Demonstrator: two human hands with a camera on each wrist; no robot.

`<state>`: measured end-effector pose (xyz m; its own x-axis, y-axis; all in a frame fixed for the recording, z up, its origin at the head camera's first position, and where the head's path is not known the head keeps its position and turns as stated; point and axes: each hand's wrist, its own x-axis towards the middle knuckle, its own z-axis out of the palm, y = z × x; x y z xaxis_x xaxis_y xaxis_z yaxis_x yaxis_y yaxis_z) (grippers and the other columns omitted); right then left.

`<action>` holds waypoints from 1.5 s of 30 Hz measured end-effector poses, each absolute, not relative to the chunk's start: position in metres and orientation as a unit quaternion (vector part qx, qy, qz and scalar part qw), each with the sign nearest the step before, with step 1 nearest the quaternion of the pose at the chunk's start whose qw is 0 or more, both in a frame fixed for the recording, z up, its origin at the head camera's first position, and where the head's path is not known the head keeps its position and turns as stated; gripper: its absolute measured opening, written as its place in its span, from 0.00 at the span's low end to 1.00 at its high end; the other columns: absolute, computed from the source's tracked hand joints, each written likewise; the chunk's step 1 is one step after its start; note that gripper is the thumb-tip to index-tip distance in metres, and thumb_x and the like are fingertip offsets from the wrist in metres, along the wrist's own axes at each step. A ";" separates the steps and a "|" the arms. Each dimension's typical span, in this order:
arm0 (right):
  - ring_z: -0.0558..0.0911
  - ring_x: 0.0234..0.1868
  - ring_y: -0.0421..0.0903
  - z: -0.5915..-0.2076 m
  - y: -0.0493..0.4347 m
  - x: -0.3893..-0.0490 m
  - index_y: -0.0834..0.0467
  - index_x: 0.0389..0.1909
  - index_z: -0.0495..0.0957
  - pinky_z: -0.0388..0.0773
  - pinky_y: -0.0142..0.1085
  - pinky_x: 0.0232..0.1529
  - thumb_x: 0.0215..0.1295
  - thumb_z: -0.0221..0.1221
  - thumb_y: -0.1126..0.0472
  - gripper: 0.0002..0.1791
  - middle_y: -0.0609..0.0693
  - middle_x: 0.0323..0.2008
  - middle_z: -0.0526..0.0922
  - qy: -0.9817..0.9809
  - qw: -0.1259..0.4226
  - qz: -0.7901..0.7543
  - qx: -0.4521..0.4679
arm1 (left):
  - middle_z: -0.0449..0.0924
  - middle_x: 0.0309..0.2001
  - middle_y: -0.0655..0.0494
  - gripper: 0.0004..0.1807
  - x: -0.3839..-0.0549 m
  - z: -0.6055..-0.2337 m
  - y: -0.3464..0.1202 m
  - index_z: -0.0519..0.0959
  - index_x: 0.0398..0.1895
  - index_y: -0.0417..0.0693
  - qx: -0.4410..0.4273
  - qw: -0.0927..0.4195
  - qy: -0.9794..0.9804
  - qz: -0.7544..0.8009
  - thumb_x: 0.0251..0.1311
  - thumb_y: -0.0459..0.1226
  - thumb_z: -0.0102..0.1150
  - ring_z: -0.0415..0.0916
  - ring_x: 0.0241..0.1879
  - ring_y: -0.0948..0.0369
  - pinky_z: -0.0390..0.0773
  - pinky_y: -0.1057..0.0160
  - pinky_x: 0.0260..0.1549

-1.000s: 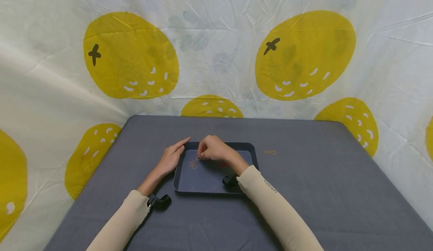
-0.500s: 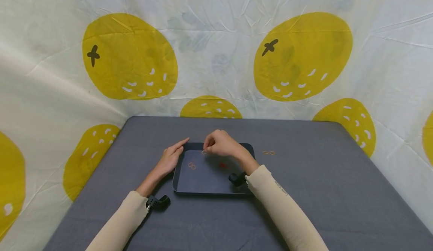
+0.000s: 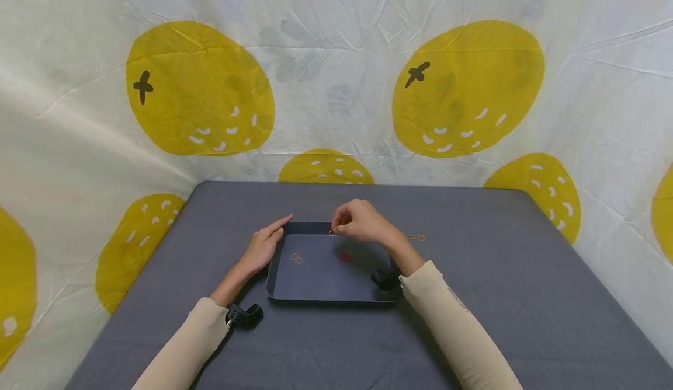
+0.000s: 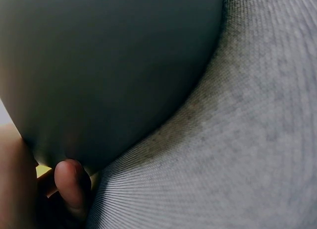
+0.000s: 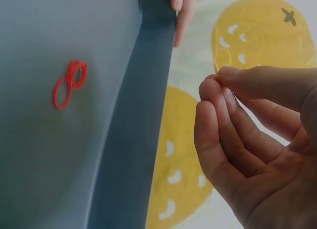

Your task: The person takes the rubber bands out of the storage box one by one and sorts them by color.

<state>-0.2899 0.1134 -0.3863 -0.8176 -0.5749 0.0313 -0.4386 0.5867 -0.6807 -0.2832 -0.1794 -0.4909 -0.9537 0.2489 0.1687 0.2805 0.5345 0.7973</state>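
Note:
My right hand point(image 3: 363, 222) pinches a thin yellow-orange rubber band point(image 5: 230, 56) between thumb and forefinger, its loop standing up from the fingertips. In the head view it is above the far rim of a dark grey tray point(image 3: 336, 298). My left hand point(image 3: 260, 251) holds the tray's left side near the far corner, its forefinger pointing outward past the rim. In the left wrist view a fingertip point(image 4: 69, 179) presses against the tray's underside edge. Red rubber bands point(image 5: 69, 83) lie bunched on the tray floor. Two orange rubber bands point(image 3: 297, 258) lie at the tray's left.
On the grey table point(image 3: 473, 296), right of the tray, lie two more orange rubber bands point(image 3: 420, 237), close to my right wrist. A black camera mount point(image 3: 385, 279) on that wrist hangs over the tray. A patterned curtain point(image 3: 336, 86) stands behind the table.
My right hand has lifted the orange rubber band from near the other two in the tray and carried it right and toward the far rim. The left hand stays at the tray.

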 end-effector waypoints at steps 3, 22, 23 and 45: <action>0.86 0.32 0.41 -0.384 0.120 -0.287 0.55 0.33 0.88 0.79 0.35 0.35 0.67 0.66 0.65 0.04 0.48 0.35 0.92 0.887 0.093 -0.356 -0.278 | 0.66 0.77 0.45 0.25 -0.282 -0.491 -0.179 0.67 0.78 0.54 -0.150 0.015 -0.876 -0.459 0.83 0.40 0.39 0.64 0.76 0.45 0.64 0.37 0.72; 0.88 0.40 0.59 -0.383 0.175 -0.275 0.58 0.38 0.88 0.80 0.39 0.37 0.68 0.65 0.64 0.04 0.59 0.39 0.91 0.887 0.058 -0.391 -0.238 | 0.67 0.77 0.46 0.25 -0.283 -0.493 -0.178 0.67 0.78 0.55 -0.150 0.013 -0.875 -0.460 0.83 0.41 0.39 0.66 0.75 0.45 0.65 0.37 0.71; 0.88 0.40 0.59 -0.383 0.177 -0.275 0.58 0.38 0.88 0.81 0.40 0.38 0.68 0.65 0.64 0.04 0.59 0.39 0.91 0.887 0.059 -0.393 -0.236 | 0.67 0.77 0.46 0.25 -0.283 -0.493 -0.178 0.67 0.78 0.55 -0.150 0.014 -0.875 -0.460 0.83 0.40 0.39 0.66 0.74 0.45 0.65 0.37 0.71; 0.87 0.35 0.46 -0.387 0.239 -0.277 0.60 0.39 0.88 0.85 0.48 0.43 0.70 0.64 0.64 0.06 0.57 0.38 0.90 0.897 0.023 -0.406 -0.174 | 0.67 0.77 0.46 0.25 -0.283 -0.490 -0.179 0.67 0.79 0.55 -0.148 0.016 -0.878 -0.454 0.83 0.40 0.39 0.65 0.75 0.45 0.66 0.37 0.70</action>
<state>-0.2769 0.2388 -0.3872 -0.9381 -0.3312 0.1009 -0.2943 0.6092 -0.7364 -0.2829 -0.1791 -0.4902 -0.9554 0.2459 0.1636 0.2756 0.5433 0.7930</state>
